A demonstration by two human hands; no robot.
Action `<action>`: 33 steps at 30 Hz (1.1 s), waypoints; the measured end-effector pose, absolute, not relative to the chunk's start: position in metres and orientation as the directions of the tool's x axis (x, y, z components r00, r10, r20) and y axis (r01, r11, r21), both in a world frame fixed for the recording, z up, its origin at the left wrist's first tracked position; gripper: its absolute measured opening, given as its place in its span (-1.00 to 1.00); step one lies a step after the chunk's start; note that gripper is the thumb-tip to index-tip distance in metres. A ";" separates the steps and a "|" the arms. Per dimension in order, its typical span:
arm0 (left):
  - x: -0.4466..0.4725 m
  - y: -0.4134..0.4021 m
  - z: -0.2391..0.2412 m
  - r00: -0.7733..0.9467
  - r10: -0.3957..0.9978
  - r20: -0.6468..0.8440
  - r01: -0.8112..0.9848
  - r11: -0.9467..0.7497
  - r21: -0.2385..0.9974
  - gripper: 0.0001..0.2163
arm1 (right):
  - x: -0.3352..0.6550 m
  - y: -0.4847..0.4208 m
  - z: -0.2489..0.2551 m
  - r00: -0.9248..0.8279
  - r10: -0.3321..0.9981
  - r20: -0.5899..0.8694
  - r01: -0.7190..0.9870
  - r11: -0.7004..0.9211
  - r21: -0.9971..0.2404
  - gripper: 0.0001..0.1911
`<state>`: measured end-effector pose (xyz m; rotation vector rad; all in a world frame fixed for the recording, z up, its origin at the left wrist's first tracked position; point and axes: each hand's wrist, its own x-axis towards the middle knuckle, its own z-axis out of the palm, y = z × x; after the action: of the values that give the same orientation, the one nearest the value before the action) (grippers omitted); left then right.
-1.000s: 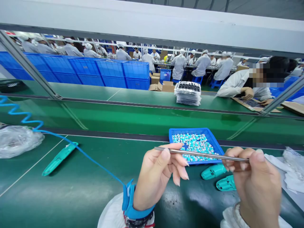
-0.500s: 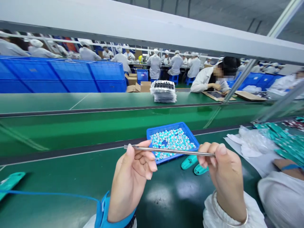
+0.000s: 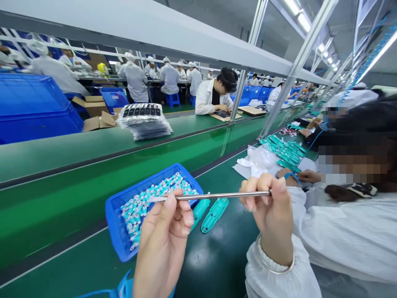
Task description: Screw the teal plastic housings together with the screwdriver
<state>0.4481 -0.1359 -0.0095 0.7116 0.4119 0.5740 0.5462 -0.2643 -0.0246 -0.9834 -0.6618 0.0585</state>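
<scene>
Our left hand (image 3: 163,244) and right hand (image 3: 274,219) both pinch a metal rod (image 3: 214,195); teal shells (image 3: 214,215) lie untouched, blue tray (image 3: 115,236) well stocked.

Silvery rod (image 3: 214,195), blue tray (image 3: 114,227), turquoise-and-white parts (image 3: 133,216)

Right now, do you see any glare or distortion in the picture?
Head view: ceiling lights shine at upper right; head view: the metal rod gleams; head view: pale glare lies on the green tabletop beside the left hand; head view: blue bins at left look stretched; head view: pixel blocks mask part of the nearest co-worker.
</scene>
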 end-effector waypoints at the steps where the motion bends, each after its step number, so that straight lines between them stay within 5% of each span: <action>1: 0.455 -0.139 -0.008 0.777 0.614 -0.142 -0.364 0.621 0.694 -0.75 | 0.552 -0.265 -0.021 0.803 0.332 0.496 0.240 0.582 -0.777 -0.51; 8: 0.489 -0.149 -0.005 0.803 0.584 0.113 -0.512 0.582 0.632 -0.86 | 0.572 -0.258 -0.005 0.842 0.129 0.524 0.318 0.667 -0.674 -0.42; 15: 0.525 -0.142 -0.021 0.780 0.623 0.054 -0.534 0.619 0.577 -0.84 | 0.591 -0.227 -0.009 0.946 -0.001 0.323 0.208 0.767 -0.607 -0.43; 33: 0.553 -0.119 -0.023 0.711 0.703 0.018 -0.552 0.542 0.634 -0.82 | 0.621 -0.199 -0.032 0.971 0.154 0.183 -0.020 0.813 -0.581 -0.53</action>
<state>0.5525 -0.1186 -0.0229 0.6577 0.2511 0.7550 0.6214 -0.1992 -0.0321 -0.6151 -0.2274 0.0937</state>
